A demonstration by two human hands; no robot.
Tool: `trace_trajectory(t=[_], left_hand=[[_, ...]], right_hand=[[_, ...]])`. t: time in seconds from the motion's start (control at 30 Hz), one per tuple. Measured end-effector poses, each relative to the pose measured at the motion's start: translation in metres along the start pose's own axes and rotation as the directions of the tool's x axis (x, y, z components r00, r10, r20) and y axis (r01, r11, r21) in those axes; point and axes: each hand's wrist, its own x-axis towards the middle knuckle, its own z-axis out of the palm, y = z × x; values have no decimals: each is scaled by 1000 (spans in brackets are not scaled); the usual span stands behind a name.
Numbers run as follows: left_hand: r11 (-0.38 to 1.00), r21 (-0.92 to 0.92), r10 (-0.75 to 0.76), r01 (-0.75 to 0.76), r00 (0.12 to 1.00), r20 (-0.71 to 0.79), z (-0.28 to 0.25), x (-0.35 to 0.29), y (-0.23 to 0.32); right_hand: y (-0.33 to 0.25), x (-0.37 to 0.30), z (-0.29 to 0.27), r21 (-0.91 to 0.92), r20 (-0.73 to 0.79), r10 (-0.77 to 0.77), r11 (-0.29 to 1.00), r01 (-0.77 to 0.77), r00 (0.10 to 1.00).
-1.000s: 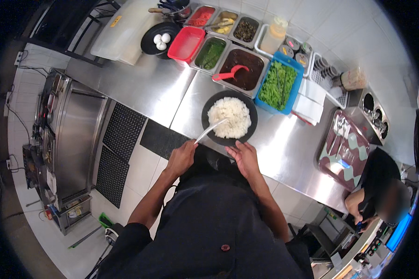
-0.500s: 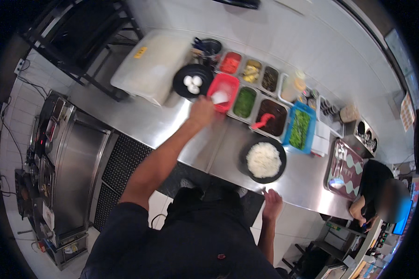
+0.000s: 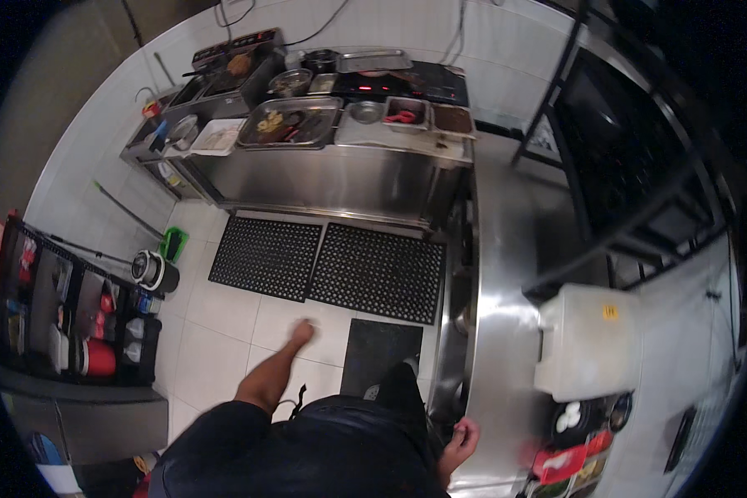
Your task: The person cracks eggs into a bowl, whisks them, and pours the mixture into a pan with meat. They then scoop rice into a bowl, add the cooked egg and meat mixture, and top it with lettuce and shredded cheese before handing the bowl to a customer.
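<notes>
While the left hand (image 3: 305, 332) blurs and the right hand (image 3: 461, 445) half-curls, I cannot tell either grip's state. On the table (image 3: 506, 365) near the latter, the red tub (image 3: 543, 467) seems light and stiff, best held by its rim.

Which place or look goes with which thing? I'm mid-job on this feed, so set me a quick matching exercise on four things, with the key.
Things
1. left hand
2. right hand
3. eggs
4. floor mats

Places and looks
A. black and full of holes
B. by the edge of the steel counter
C. white, in a black bowl
D. blurred, above pale floor tiles

Pairs: 1-D; 2-B; 3-C; 4-A
</notes>
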Motion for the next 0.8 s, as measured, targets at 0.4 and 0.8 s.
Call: trace_trajectory(t=[0.4, 0.8], left_hand=[[264, -809, -779, 525, 610, 142, -118, -136, -103], [784, -566, -79, 256, 945, 317, -254, 208, 127]], right_hand=[[-110, 336, 315, 174, 499, -201, 976, 130, 843], [-207, 383, 520, 174, 882, -271, 948, 267, 387]])
